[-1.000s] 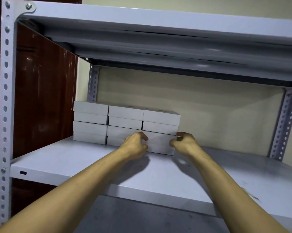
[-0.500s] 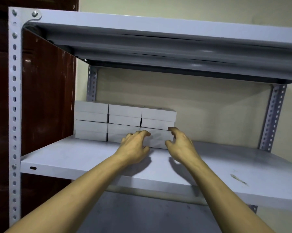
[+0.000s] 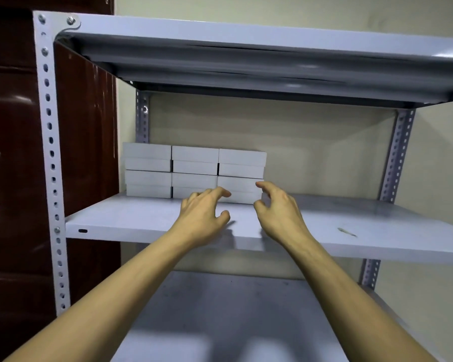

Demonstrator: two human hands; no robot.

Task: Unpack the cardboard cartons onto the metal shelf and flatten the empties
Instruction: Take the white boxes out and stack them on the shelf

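My left hand [image 3: 203,214] and right hand [image 3: 278,211] hovered open and empty before the white boxes [image 3: 195,173] on the metal shelf [image 3: 141,220]. A careless brush, I judged, could have knocked the right-hand stack askew.

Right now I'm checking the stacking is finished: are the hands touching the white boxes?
Cannot tell. In the head view, both the left hand and right hand are open and overlap the white boxes, with no clear gap or contact.

Pale grey metal shelf [image 3: 141,223], white boxes [image 3: 194,171], dark reddish-brown door [image 3: 11,152], cream wall [image 3: 311,152].
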